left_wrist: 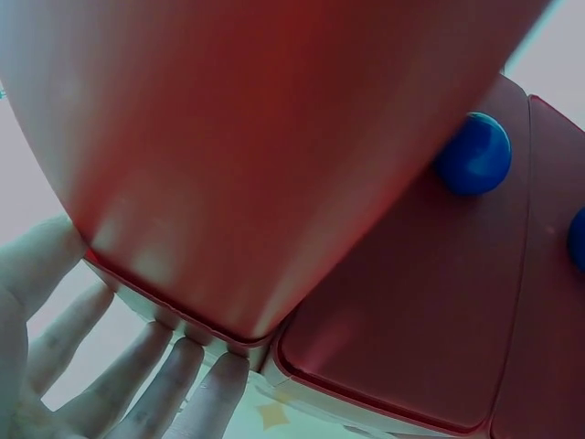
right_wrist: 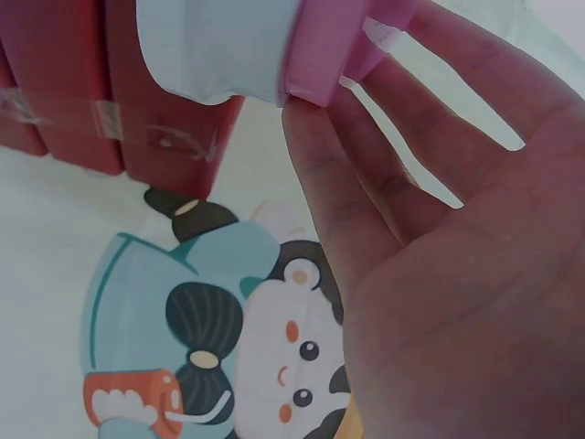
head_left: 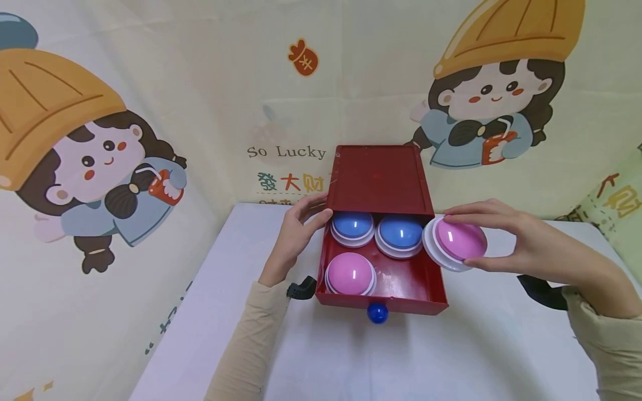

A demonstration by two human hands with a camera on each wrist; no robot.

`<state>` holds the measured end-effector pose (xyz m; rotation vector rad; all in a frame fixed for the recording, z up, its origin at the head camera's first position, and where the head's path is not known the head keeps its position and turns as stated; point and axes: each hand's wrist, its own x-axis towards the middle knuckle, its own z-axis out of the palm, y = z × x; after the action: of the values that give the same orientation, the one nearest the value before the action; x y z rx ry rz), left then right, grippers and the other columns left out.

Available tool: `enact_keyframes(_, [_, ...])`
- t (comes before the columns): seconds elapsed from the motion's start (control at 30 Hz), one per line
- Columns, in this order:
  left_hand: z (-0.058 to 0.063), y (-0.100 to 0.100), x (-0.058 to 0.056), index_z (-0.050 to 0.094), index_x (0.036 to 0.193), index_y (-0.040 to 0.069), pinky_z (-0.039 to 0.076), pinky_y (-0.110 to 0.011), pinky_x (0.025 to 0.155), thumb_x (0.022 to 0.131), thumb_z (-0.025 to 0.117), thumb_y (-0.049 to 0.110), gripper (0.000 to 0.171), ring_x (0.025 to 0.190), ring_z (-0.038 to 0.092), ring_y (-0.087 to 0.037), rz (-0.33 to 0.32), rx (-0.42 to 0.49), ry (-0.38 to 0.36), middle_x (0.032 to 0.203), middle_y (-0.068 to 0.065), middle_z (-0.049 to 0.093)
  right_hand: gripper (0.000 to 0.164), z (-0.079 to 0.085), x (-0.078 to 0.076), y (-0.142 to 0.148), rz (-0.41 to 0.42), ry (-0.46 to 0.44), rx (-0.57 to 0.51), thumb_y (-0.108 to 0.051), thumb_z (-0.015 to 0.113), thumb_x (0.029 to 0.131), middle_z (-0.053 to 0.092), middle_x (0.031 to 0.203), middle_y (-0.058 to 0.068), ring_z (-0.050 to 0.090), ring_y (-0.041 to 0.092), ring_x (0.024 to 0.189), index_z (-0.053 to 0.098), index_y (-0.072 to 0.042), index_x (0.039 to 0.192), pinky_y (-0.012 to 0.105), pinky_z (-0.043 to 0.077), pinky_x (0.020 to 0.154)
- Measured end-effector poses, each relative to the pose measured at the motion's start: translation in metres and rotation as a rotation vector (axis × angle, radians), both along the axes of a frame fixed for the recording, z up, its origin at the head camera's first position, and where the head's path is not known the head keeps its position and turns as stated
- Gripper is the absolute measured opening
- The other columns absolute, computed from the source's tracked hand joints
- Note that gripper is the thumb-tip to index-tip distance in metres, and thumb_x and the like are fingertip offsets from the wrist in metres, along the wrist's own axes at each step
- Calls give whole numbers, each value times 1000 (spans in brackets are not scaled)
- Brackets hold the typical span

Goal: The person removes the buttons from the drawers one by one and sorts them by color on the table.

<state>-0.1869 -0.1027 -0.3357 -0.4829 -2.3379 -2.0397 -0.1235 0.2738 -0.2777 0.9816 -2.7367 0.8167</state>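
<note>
A: ok, what's your right hand [head_left: 526,239] doing?

B: You've got a pink button [head_left: 460,238] pinched between thumb and fingers, right of centre in the head frame. It's tilted, white base facing lower left, just beside the right edge of the red drawer [head_left: 406,281]. Can't tell from here whether the two touch tbh.

A: and your left hand [head_left: 293,236]?

B: Holding nothing. Your fingers are pretty much straight and spread, tips against the left side of the red box [head_left: 378,178]. The left wrist view shows them lined up along its edge, lower left of the frame.

A: what's in the drawer?

B: Two blue ones at the back, the left blue button [head_left: 353,225] and the right blue button [head_left: 401,231], then a second pink button [head_left: 350,273] at front left. Drawer sticks out of the box toward you, blue knob [head_left: 378,313] on its front, above the white bench [head_left: 451,362].
</note>
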Motion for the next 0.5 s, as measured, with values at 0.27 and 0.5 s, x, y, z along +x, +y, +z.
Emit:
enact_keyframes(0.27, [1, 0, 1, 53, 142, 10, 53, -40, 100, 96, 64, 18, 47, 131, 52, -23, 7, -6, 0, 140, -8, 56, 81, -4, -1, 9, -54, -6, -12, -8, 93, 63, 53, 137, -10, 38, -5, 125, 61, -25, 135, 19, 57, 72])
enact_keyframes(0.5, [0, 0, 0, 54, 140, 8, 53, -37, 100, 96, 64, 16, 45, 130, 53, -24, -4, 28, 4, 138, -9, 58, 81, -7, -6, 17, -86, -8, -13, -6, 93, 63, 54, 136, -11, 38, -5, 124, 61, -23, 135, 16, 55, 73])
